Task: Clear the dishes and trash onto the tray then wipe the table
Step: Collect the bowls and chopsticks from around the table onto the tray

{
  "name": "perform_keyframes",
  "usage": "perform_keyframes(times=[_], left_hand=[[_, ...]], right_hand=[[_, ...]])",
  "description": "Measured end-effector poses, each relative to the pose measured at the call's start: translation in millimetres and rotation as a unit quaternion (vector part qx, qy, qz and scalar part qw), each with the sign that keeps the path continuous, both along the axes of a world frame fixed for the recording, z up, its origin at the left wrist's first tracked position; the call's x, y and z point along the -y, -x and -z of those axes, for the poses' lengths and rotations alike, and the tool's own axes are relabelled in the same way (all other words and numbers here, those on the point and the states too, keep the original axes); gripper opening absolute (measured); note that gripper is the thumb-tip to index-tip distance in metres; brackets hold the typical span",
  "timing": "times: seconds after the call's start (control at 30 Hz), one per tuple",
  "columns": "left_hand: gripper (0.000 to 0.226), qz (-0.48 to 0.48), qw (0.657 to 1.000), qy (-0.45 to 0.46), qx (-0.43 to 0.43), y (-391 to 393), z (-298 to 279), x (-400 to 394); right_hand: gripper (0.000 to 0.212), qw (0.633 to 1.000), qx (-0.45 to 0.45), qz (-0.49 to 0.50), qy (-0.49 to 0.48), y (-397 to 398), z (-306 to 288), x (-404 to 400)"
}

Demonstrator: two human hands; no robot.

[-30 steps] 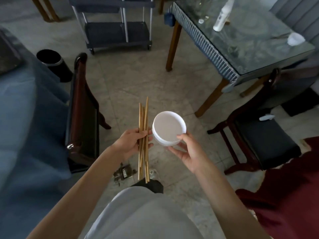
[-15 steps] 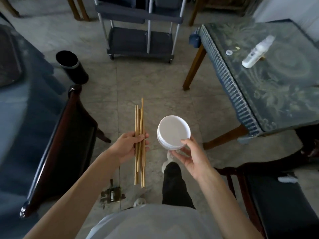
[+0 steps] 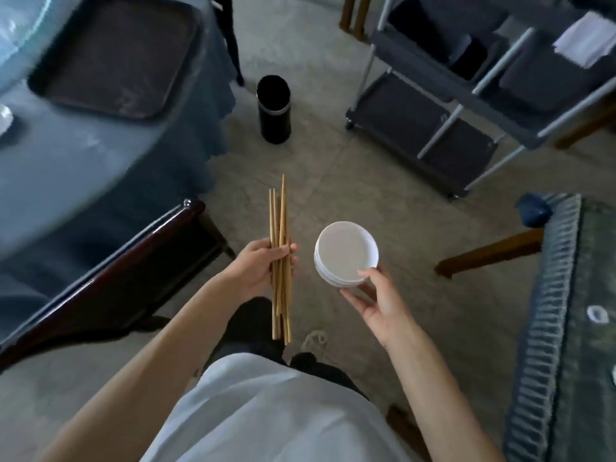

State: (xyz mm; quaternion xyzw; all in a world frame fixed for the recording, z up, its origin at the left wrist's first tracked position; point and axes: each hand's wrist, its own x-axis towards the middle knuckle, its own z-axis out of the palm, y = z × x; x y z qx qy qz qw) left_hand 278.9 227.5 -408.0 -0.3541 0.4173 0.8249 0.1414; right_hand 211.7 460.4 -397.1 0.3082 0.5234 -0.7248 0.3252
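Note:
My left hand (image 3: pixel 258 266) grips a bundle of several bamboo chopsticks (image 3: pixel 279 228), held upright over the floor. A stack of small white dishes (image 3: pixel 345 251) rests in my right hand (image 3: pixel 376 300), thumb on the near rim. Both hands are at waist height, side by side. A dark brown tray (image 3: pixel 110 55) lies on the blue-clothed table (image 3: pixel 76 161) at the upper left, well beyond my left hand. A bit of white trash (image 3: pixel 5 118) shows at the table's left edge.
A dark wooden chair (image 3: pixel 110 281) stands between me and the blue table. A black bin (image 3: pixel 274 108) sits on the floor ahead. A grey service cart (image 3: pixel 466 105) with a white cloth (image 3: pixel 583 40) is upper right. A glass-topped table (image 3: pixel 563 295) borders the right.
My view has swung left: the blue table and tray have come into sight, the glass-topped table has slid to the right edge. Both hands still hold the chopsticks and dishes.

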Motion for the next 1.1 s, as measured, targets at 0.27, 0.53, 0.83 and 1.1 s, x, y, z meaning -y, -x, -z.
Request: perform_keyframes(times=[0.27, 0.53, 0.83, 1.1], left_hand=[[0.027, -0.153, 0.987, 0.038, -0.012, 77, 9, 68], [0.024, -0.308, 0.951, 0.010, -0.038, 176, 12, 185], [0.024, -0.472, 0.880, 0.055, -0.018, 175, -3, 301], [0.023, -0.595, 0.797, 0.092, 0.046, 141, 3, 400]], right_hand=[[0.040, 0.987, 0.005, -0.156, 0.028, 142, 19, 109], [0.044, 0.947, -0.029, -0.321, 0.017, 265, 2, 268], [0.043, 0.879, -0.032, -0.474, 0.032, 323, -18, 466], [0.047, 0.783, -0.019, -0.619, 0.054, 301, 3, 668]])
